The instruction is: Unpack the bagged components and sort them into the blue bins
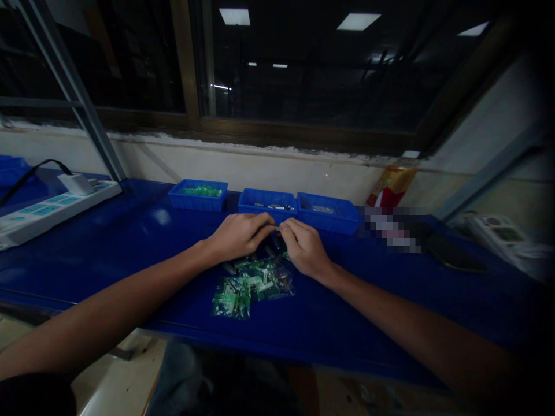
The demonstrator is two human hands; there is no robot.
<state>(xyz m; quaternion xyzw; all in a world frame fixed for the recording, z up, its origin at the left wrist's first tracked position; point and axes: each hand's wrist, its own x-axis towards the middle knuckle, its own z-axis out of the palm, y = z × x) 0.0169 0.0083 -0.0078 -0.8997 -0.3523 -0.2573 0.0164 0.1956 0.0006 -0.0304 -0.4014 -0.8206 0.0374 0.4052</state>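
Observation:
Fingertips of my left hand [241, 234] and my right hand [304, 245] meet over the blue table. Between them is a small, thin, pale piece [276, 228], pinched from both sides; its kind is too small to tell. Just below the hands lies a pile of small clear plastic bags [260, 280] with green and white pieces inside. A few dark, slim metallic pieces [229, 267] show at the pile's upper edge, partly hidden by my hands.
Along the wall stand a blue bin with green pieces [197, 201], a blue bin with metal parts [266, 209] and a third blue bin [327, 219]. A white power strip [56, 211] lies at left. A dark flat object [455, 254] is at right. Metal posts [93, 124] rise beside the table.

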